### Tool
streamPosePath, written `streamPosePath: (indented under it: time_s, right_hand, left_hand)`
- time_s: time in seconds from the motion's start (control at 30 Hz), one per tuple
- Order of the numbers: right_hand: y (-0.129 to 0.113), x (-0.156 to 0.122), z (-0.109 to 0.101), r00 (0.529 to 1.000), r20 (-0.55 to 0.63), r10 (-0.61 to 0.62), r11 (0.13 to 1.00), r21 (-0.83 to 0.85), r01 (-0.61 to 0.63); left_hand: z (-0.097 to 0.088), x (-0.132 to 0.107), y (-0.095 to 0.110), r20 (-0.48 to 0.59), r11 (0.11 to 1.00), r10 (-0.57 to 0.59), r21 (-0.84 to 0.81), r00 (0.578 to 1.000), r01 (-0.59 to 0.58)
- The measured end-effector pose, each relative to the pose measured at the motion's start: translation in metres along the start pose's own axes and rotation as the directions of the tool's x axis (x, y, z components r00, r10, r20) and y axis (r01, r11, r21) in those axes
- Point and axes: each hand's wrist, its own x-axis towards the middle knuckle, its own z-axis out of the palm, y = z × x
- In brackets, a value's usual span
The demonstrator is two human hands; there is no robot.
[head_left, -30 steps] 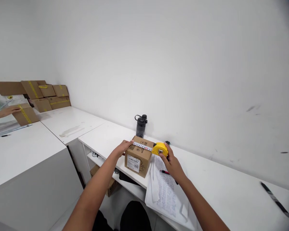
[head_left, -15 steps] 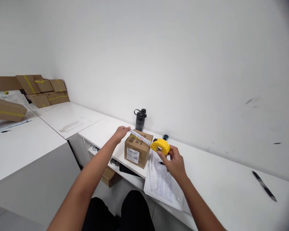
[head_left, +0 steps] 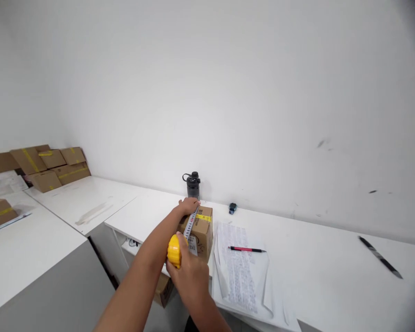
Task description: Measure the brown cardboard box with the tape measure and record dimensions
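Note:
A taped cardboard box (head_left: 204, 235) stands near the front edge of the white desk. Across its top runs the white blade of a yellow tape measure (head_left: 174, 251), extended from front to back. My right hand (head_left: 190, 272) is closed round the tape measure's case, in front of the box. At the box's far top edge my left hand (head_left: 189, 205) is closed on the blade's end. My left forearm hides part of the box's left side, and a white label on its front is partly covered by my right hand.
Behind the box stands a dark water bottle (head_left: 193, 185). To its right are a small watch-like object (head_left: 232, 208), written papers (head_left: 240, 281) with a red-and-black pen (head_left: 246, 249), and a box cutter-like tool (head_left: 380, 257). Several cardboard boxes (head_left: 57, 168) are stacked at far left.
The tape has turned from lying left to right across the box to running front to back. My right hand has moved left with the case; my left hand has moved to the far edge.

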Motion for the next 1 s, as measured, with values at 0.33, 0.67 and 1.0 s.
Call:
streamPosePath:
  time_s: [0.33, 0.67, 1.0]
  right_hand:
    - [0.0, 0.009, -0.002, 0.988, 0.151, -0.022, 0.999, -0.035, 0.027]
    - [0.021, 0.033, 0.002, 0.979, 0.163, 0.123, 0.992, -0.016, -0.122]
    - [0.026, 0.029, 0.014, 0.992, 0.077, 0.098, 0.995, 0.025, -0.1]
  left_hand:
    - [-0.004, 0.006, -0.022, 0.102, 0.993, 0.116, 0.0, 0.988, -0.117]
    - [0.006, 0.02, -0.034, 0.026, 0.995, 0.099, 0.009, 0.995, -0.1]
    - [0.008, 0.015, -0.031, 0.024, 0.996, 0.092, 0.009, 0.995, -0.093]
